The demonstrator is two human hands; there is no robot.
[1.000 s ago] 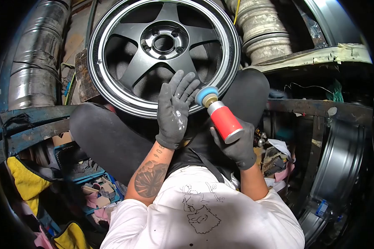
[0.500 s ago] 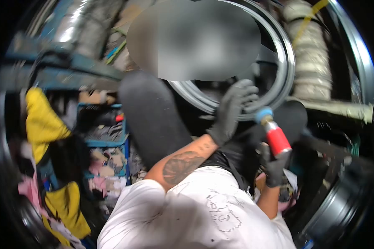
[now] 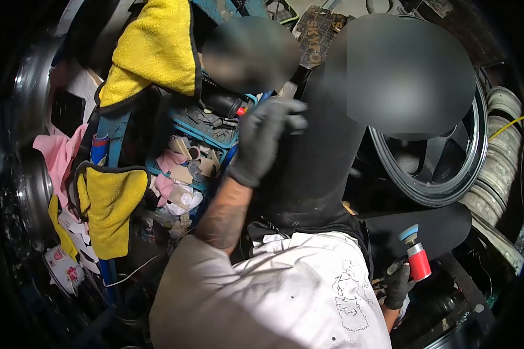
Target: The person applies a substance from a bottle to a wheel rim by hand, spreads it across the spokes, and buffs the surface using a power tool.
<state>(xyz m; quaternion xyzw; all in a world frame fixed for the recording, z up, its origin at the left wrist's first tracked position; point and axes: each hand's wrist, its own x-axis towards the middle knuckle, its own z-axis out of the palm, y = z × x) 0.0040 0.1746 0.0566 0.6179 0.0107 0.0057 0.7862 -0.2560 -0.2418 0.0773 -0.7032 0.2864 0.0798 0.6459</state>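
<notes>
My left hand (image 3: 265, 136), in a dark grey glove, is raised beside my thigh. Its fingers point right, loosely bent and apart, slightly smeared by motion. A small pale flat piece (image 3: 287, 90) shows right at its upper fingertips. Just left of this hand is a blue basket (image 3: 206, 135) with small dark parts in it. My right hand (image 3: 397, 285), gloved too, is closed round a small red and silver sander (image 3: 419, 264) with a round blue pad facing up, low at my right side. A dark alloy wheel (image 3: 428, 192) with a grey rim stands beyond my right knee.
Yellow cloths (image 3: 154, 52) hang at the left on a blue frame (image 3: 115, 136). A lower basket (image 3: 199, 185) holds paper and pink scraps. Stacked wrapped rims (image 3: 498, 168) stand at the right. Blurred ovals mask parts of the view.
The view has turned to the left. My left hand has moved away from the wheel to beside the blue basket. My right hand still holds the sander, now lower and farther from the wheel.
</notes>
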